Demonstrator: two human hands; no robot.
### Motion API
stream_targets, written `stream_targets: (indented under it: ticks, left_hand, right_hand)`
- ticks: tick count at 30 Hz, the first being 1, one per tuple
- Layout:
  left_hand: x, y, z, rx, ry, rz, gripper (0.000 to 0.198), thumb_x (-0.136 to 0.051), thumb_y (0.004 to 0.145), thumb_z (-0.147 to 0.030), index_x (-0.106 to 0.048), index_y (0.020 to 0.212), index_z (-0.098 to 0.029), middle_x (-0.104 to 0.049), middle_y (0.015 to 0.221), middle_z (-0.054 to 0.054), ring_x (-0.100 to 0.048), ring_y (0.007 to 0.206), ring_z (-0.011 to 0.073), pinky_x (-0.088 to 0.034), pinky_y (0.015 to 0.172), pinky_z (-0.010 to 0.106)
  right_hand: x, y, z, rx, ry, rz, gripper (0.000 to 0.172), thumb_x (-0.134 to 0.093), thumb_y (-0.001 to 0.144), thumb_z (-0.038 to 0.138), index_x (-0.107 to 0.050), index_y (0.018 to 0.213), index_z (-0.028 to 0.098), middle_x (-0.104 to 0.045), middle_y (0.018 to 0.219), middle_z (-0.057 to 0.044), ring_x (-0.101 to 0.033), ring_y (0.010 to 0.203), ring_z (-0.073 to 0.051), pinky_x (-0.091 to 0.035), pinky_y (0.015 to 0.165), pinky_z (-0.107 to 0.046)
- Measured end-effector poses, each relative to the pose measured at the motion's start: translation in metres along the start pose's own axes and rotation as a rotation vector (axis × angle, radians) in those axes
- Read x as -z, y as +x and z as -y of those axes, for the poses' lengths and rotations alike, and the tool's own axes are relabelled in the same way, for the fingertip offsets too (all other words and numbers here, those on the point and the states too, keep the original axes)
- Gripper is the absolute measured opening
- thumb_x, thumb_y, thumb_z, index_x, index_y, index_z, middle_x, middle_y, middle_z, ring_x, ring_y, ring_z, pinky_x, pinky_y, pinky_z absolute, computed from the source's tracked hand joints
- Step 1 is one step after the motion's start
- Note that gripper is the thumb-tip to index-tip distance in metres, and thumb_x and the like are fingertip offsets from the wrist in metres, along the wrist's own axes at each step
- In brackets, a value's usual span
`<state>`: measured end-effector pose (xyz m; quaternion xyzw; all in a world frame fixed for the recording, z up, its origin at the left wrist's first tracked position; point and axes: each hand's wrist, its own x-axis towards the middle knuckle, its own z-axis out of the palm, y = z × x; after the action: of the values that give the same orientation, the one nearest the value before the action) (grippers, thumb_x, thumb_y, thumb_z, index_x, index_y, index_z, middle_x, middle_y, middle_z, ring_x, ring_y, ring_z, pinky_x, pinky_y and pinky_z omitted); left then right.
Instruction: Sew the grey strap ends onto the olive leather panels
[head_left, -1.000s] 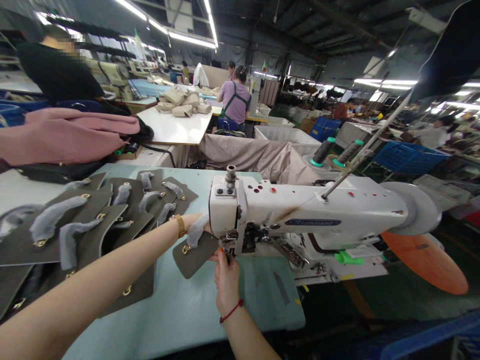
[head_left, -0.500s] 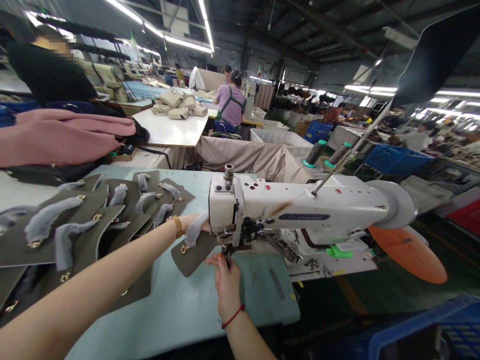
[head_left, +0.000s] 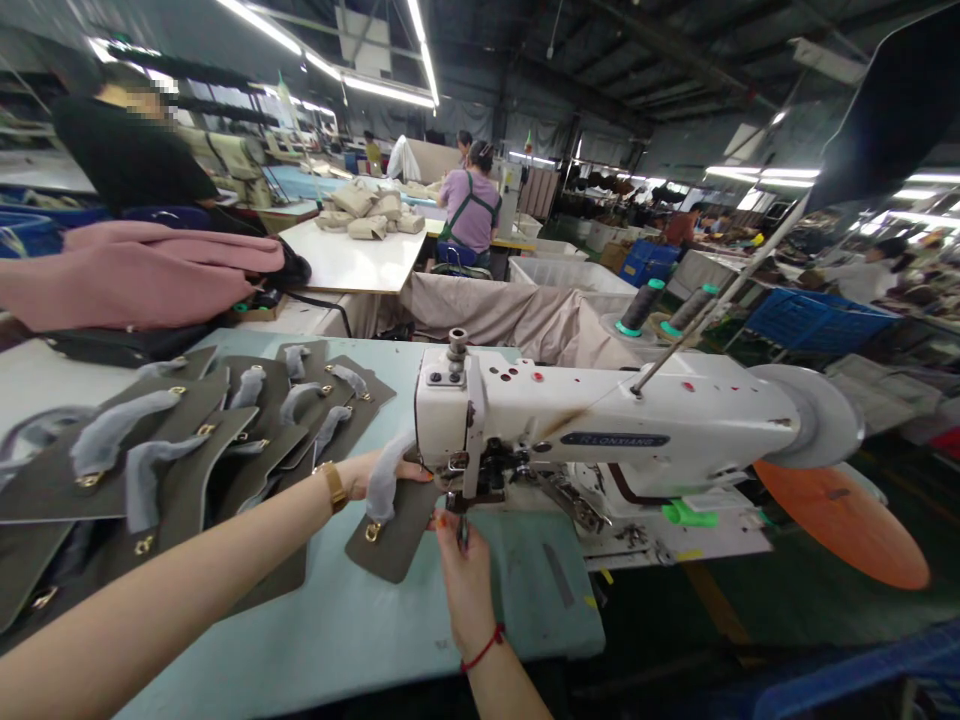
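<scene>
At the needle end of a white machine (head_left: 540, 405), we see a grey-brown panel (head_left: 394, 540) lying on the pale green surface (head_left: 360, 640), its rounded corners turned outward and its inner edge close against the metal. The left hand (head_left: 360, 474) reaches behind the panel's curved handle (head_left: 382, 485), fingertips on the panel just beside the machine; with the palm hidden, we cannot tell whether it grips. We see the right hand (head_left: 465, 575) with thumb and fingers drawn together at the panel's inner edge, below the needle area, but cannot tell what they pinch.

Translucent, wrinkled film sleeves the handle, which ends in a shiny gold-toned fitting (head_left: 372, 531). A smooth strip of surface separates this panel from overlapping panels (head_left: 180, 490) at left, stiff and matte, with similar wrapped handles. To the right, we follow the surface to its blunt near corner. Behind the machine, beige cloth (head_left: 487, 300) hangs in soft folds near dark thread cones (head_left: 641, 307).
</scene>
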<state>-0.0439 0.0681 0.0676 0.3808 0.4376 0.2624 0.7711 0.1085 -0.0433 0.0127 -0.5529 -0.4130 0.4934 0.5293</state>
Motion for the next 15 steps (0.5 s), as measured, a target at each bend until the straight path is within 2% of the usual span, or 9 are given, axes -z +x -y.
stream_targets:
  ticks: [3,6,10,15]
  left_hand:
    - [0.001,-0.004,0.026,0.035,-0.034,0.019,0.056,-0.073,0.068,-0.026,-0.056,0.119,-0.009,-0.073,0.095,0.009,-0.069,0.083,0.0264,-0.055,0.074,0.035]
    - [-0.005,-0.009,0.044,0.02,-0.144,-0.032,0.057,-0.075,0.068,-0.032,-0.056,0.119,-0.015,-0.07,0.104,0.013,-0.068,0.091,0.0275,-0.054,0.083,0.038]
    - [-0.014,-0.014,0.045,0.027,-0.166,-0.037,0.059,-0.079,0.063,-0.031,-0.057,0.116,-0.017,-0.068,0.11,0.014,-0.066,0.099,0.0302,-0.054,0.086,0.042]
    - [-0.013,-0.017,0.041,0.029,-0.19,0.005,0.064,-0.083,0.056,-0.035,-0.059,0.112,-0.014,-0.064,0.114,0.017,-0.064,0.103,0.0332,-0.052,0.088,0.045]
  right_hand:
    - [0.01,0.001,0.002,0.011,0.002,0.085,0.039,-0.06,0.081,0.05,-0.067,0.085,0.012,-0.065,0.079,-0.006,-0.057,0.074,-0.019,-0.043,0.064,-0.024]
    - [0.02,0.006,0.0,-0.032,-0.019,0.115,0.037,-0.062,0.079,0.049,-0.067,0.081,0.012,-0.066,0.079,-0.007,-0.059,0.073,-0.02,-0.044,0.063,-0.024]
    - [0.023,0.012,-0.005,-0.064,-0.036,0.136,0.038,-0.062,0.079,0.049,-0.067,0.08,0.012,-0.066,0.077,-0.007,-0.059,0.072,-0.019,-0.043,0.061,-0.023]
    - [0.018,0.008,-0.008,-0.072,-0.008,0.105,0.039,-0.061,0.08,0.051,-0.063,0.075,0.012,-0.063,0.072,-0.004,-0.056,0.064,-0.016,-0.041,0.056,-0.021]
